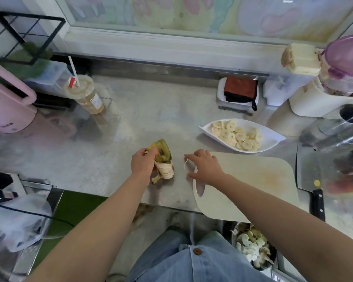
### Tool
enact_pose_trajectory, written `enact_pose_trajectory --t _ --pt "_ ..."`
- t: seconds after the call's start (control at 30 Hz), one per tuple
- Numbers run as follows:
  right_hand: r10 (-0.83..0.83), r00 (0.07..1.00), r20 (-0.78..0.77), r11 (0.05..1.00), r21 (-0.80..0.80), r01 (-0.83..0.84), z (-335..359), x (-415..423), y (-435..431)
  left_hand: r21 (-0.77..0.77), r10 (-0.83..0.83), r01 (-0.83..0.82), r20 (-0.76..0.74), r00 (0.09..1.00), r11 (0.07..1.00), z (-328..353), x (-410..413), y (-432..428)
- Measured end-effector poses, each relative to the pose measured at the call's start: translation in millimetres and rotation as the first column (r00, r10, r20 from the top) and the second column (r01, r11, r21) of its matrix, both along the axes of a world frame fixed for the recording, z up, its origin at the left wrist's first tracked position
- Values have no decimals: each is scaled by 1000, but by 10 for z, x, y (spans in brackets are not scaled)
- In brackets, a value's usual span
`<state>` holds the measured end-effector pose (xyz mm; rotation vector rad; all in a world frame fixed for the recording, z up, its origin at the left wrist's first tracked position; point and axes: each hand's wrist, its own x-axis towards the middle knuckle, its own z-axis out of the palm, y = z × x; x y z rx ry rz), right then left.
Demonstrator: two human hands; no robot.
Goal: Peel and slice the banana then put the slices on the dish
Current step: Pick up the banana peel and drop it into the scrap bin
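Note:
My left hand (142, 165) grips a bunched green-yellow banana peel (163, 159) on the steel counter, its pale inner side showing below the fingers. My right hand (205, 167) lies over the left end of the beige cutting board (259, 180) and pinches a thin banana string (185, 162) between fingertips. Behind the board, a white leaf-shaped dish (271, 137) holds several banana slices (235, 134). A cleaver (308, 169) with a black handle lies right of the board.
A drink cup with a straw (86, 92) stands at the back left beside a pink appliance (6, 102). A folded cloth on a white tray (238, 90) and containers (334, 78) line the back right. A bowl of scraps (253, 247) sits below the counter edge.

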<state>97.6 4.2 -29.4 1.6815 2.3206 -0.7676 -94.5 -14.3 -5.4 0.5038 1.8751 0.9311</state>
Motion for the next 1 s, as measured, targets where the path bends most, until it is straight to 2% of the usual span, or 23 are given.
enact_pose_trajectory --t 0.07,0.2,0.57,0.6,0.67,0.73,0.77,0.83,0.93,1.0 --pt "37 997 73 996 80 -43 -33 -72 -21 -6 -9 9 -5 1000 1000 -4 -24 -34" --pt "10 996 89 981 194 -27 -87 -142 -31 -6 -45 44 -29 999 999 -70 -79 -85" --pt "24 995 98 962 268 -49 -199 -231 -105 -51 -141 140 -20 990 989 -144 -115 -166" --pt "-15 999 45 967 255 3 -197 -223 -101 -53 -149 147 -22 989 988 -152 -114 -163" --pt "-187 963 -194 960 171 221 -117 -194 -64 -50 -164 164 -8 986 985 -158 -105 -149" --pt "-337 818 -466 924 5 383 35 -163 -3 -45 -176 178 39 984 983 -165 -75 -125" --pt "-372 745 -555 913 -75 400 132 -153 27 -43 -183 186 65 981 982 -165 -51 -111" --pt "-379 673 -635 920 -182 346 306 -137 64 -40 -202 208 131 971 977 -146 15 -78" --pt "-345 682 -645 939 -229 258 418 -120 46 -41 -240 259 261 935 965 -70 134 -36" --pt "-347 692 -633 937 -203 285 412 -97 10 -50 -252 286 348 903 957 -19 204 -21"
